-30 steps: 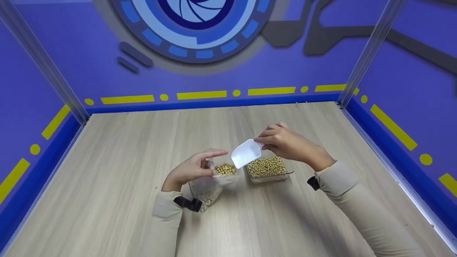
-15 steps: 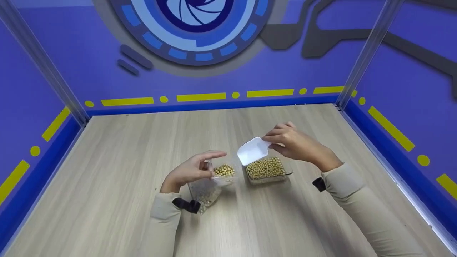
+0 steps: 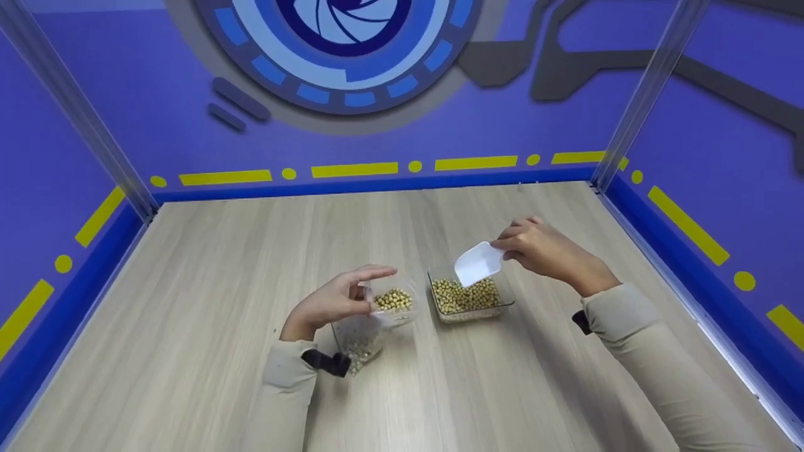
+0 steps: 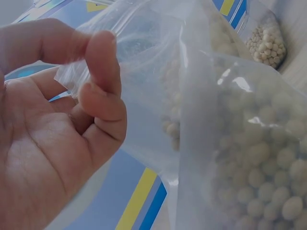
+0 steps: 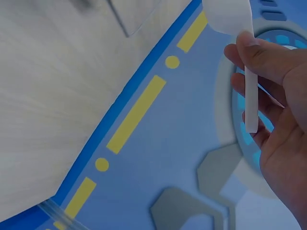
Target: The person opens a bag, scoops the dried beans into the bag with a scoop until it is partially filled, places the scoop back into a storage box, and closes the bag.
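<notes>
My left hand (image 3: 330, 304) holds the edge of a clear plastic bag (image 3: 359, 336), its fingers curled at the mouth. Round pale yellow beans (image 3: 394, 300) fill the lower part of the bag, and its open top shows them. In the left wrist view the bag's beans (image 4: 259, 177) look large and close. My right hand (image 3: 549, 254) pinches the handle of a white scoop (image 3: 477, 263). Its bowl is tilted down over a glass container (image 3: 474, 317) of similar beans. In the right wrist view the scoop's handle (image 5: 251, 98) lies between thumb and fingers.
Both bag and container rest on a light wood tabletop (image 3: 220, 282), the container to the bag's right. Blue-purple panels (image 3: 352, 144) with yellow marks wall the table at the back and on both sides.
My right hand has moved right with the scoop, from beside the bag's mouth to above the glass container. My left hand has stayed nearly still at the bag.
</notes>
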Motion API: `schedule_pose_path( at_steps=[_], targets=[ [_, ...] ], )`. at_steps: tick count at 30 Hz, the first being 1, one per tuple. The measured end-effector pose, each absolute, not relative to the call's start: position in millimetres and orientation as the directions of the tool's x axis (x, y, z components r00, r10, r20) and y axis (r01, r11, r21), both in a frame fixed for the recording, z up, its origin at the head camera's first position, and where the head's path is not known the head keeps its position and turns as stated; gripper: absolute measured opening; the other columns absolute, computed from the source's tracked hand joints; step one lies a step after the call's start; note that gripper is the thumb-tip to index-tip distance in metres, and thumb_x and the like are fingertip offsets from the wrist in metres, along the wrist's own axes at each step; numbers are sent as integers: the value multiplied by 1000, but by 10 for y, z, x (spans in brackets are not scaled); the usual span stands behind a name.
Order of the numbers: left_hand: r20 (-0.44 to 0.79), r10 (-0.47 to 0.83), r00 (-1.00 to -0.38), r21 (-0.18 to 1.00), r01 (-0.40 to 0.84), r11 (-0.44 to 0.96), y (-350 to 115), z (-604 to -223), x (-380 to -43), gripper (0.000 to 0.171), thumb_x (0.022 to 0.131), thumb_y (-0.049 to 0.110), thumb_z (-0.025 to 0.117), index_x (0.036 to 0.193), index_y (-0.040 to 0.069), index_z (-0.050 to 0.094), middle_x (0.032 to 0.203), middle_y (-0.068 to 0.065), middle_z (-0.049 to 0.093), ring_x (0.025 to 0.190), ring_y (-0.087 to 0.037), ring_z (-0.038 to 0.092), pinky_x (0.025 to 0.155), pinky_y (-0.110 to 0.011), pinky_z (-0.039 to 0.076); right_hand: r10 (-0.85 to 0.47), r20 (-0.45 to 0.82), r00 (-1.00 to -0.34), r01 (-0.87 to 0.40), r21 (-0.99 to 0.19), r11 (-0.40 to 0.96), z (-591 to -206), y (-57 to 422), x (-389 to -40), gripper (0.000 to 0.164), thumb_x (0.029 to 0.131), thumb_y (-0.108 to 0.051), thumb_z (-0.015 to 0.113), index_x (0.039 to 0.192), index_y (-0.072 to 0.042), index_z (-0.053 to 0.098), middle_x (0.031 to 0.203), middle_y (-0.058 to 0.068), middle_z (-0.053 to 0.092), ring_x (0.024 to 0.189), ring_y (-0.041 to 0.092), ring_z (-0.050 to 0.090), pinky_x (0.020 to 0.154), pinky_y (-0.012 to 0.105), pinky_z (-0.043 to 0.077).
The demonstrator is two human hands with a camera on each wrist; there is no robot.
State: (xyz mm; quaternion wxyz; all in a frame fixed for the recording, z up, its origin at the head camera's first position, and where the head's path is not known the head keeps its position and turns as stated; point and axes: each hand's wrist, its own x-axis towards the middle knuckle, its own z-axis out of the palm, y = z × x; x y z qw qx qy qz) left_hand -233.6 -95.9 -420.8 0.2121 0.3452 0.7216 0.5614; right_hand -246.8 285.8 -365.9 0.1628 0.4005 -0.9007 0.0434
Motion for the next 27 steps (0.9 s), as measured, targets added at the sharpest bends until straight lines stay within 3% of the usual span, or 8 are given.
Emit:
schedule_pose_path(
  at_steps=[18,27],
  targets=[
    [73,725,-685,956,254,144,-953,-4246,-2312,66,82,-7,58,145,4,41,151,-14,35,61,-3,43,57,-17,39,-726,187,-661,-686,240,687,-3717,2798,-2450,26,71,1,79,95,-7,76,88,7,73,84,25,61,75,40,47],
    [80,734,-675,950,274,147,-939,-4247,-2334,67,81,-8,56,145,3,41,152,-14,34,61,-3,43,58,-18,41,-756,137,-640,-644,441,625,-3738,2709,-2419,17,71,0,78,86,-10,76,81,3,71,78,22,57,70,35,43]
  ],
)
